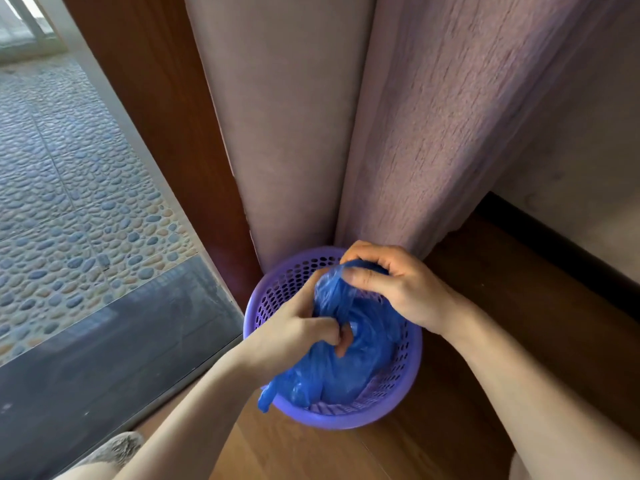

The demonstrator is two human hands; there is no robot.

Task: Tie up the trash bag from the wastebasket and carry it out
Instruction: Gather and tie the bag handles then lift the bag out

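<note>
A blue plastic trash bag (349,368) sits bunched inside a round purple perforated wastebasket (273,296) on the wooden floor. My left hand (298,327) grips the gathered plastic at the bag's middle, fingers curled into it. My right hand (391,285) pinches a twisted strip of the bag's top edge above the basket's far side. One loose blue end (266,398) hangs over the basket's near left rim. The bag's contents are hidden.
Mauve curtains (433,133) hang down right behind the basket. A glass sliding door (104,341) with a wooden frame (166,116) stands at the left, pebble tiles beyond it. A dark baseboard (554,244) runs along the wall on the right. A grey slipper (117,448) shows at bottom left.
</note>
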